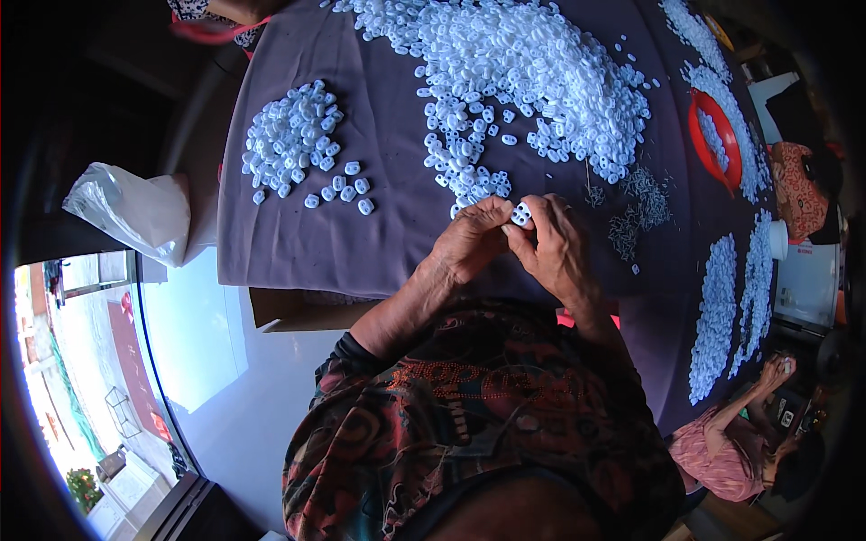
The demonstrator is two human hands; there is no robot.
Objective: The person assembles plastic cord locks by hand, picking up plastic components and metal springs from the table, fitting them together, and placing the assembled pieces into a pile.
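My left hand (pixel 474 239) and my right hand (pixel 555 243) meet over the near edge of a table covered in purple cloth (pixel 397 225). Between their fingertips they pinch one small white plastic piece with two holes (pixel 521 214). Just beyond the hands lies a big heap of the same white pieces (pixel 523 72). A smaller heap of white pieces (pixel 293 135) sits to the left. A scatter of small grey metal pins (pixel 636 212) lies to the right of my right hand.
A red bowl (pixel 717 135) with white pieces stands at the right, with more white heaps (pixel 722 307) along that edge. Another person (pixel 740 442) works at the lower right. A white plastic bag (pixel 135 212) hangs off the table's left side.
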